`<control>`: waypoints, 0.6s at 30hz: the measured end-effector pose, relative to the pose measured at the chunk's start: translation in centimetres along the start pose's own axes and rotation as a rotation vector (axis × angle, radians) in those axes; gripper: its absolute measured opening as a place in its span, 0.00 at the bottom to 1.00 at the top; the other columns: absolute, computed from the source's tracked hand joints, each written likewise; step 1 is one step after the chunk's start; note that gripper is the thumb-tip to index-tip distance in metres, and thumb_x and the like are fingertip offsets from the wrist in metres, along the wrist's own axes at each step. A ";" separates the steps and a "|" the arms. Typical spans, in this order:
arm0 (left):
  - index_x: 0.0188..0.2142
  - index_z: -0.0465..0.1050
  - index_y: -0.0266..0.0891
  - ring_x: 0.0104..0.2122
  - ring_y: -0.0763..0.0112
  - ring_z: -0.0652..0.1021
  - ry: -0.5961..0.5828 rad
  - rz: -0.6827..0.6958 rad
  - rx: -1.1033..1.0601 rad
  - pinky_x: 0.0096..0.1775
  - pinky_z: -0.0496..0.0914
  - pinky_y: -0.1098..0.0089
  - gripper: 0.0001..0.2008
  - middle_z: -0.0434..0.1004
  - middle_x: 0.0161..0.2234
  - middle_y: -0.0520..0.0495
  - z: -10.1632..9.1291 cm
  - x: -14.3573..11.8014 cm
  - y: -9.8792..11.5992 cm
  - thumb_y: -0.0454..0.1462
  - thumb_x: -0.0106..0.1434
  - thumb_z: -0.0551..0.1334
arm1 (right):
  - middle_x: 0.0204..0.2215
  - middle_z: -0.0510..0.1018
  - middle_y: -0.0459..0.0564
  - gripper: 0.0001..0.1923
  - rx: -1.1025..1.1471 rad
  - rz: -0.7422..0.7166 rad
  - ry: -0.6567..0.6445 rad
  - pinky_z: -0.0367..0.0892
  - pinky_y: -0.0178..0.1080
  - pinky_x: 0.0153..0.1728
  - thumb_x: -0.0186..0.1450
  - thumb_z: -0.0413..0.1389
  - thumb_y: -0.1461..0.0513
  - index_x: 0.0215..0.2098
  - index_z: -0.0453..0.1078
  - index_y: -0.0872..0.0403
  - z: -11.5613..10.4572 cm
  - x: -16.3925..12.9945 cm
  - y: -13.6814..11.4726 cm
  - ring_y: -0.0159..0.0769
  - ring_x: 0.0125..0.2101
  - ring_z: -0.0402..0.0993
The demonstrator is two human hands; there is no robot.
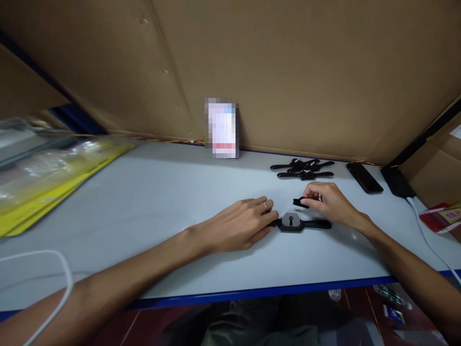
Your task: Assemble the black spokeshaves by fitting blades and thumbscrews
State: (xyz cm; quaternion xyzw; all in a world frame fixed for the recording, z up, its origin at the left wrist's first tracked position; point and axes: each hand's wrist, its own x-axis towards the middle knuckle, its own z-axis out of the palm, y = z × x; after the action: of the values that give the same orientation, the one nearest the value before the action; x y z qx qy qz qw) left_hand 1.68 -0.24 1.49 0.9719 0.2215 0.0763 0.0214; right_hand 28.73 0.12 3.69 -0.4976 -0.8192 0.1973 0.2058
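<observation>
A black spokeshave [317,224] lies on the table with its grey blade [291,220] exposed; a screw or slot shows in the blade's middle. My left hand [252,221], a ring on one finger, is closed on the spokeshave's left handle, which the fingers mostly hide. My right hand [322,199] pinches a small black cap piece [299,202] just above and behind the blade, apart from it. Farther back, several black spokeshaves [305,174] lie in a loose pile.
A lit screen, blurred out, [223,129] leans on the cardboard wall [306,72]. Back right lie a phone [364,178] and a dark device [398,181] with a white cable [425,228]. Yellow packaging and clear plastic [65,178] cover the left. The table's blue edge [252,291] runs in front.
</observation>
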 end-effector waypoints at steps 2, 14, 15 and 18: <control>0.40 0.70 0.38 0.37 0.63 0.73 0.017 0.005 -0.008 0.36 0.69 0.64 0.08 0.72 0.38 0.45 0.0 0.0 0.0 0.36 0.73 0.53 | 0.27 0.75 0.43 0.08 0.119 -0.006 -0.021 0.60 0.35 0.31 0.66 0.59 0.61 0.29 0.70 0.53 0.2 -0.2 -0.9 0.31 0.27 0.67; 0.43 0.70 0.38 0.40 0.62 0.74 -0.026 -0.004 0.023 0.38 0.71 0.63 0.08 0.73 0.39 0.44 0.1 -0.1 -0.1 0.36 0.73 0.53 | 0.29 0.79 0.45 0.07 0.107 -0.092 -0.156 0.61 0.36 0.33 0.67 0.60 0.66 0.30 0.75 0.53 1.6 -0.9 -2.8 0.31 0.28 0.69; 0.43 0.70 0.38 0.39 0.63 0.74 -0.020 -0.001 0.025 0.38 0.70 0.64 0.08 0.73 0.39 0.44 0.1 -0.1 -0.1 0.36 0.73 0.53 | 0.28 0.78 0.44 0.07 0.101 -0.089 -0.131 0.61 0.36 0.33 0.67 0.60 0.66 0.30 0.75 0.53 1.6 -0.9 -2.8 0.30 0.28 0.69; 0.42 0.70 0.38 0.38 0.63 0.73 0.009 0.011 0.011 0.36 0.70 0.64 0.08 0.72 0.38 0.44 0.1 -0.1 -0.1 0.36 0.73 0.53 | 0.28 0.78 0.45 0.07 0.077 -0.079 -0.091 0.61 0.36 0.33 0.66 0.60 0.66 0.30 0.75 0.54 2.0 -0.8 -2.6 0.30 0.27 0.68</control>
State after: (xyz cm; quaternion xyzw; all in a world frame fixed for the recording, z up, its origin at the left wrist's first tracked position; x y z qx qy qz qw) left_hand 1.61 -0.20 1.40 0.9729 0.2168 0.0795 0.0149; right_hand 26.12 -1.93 3.25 -0.4473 -0.8385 0.2426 0.1950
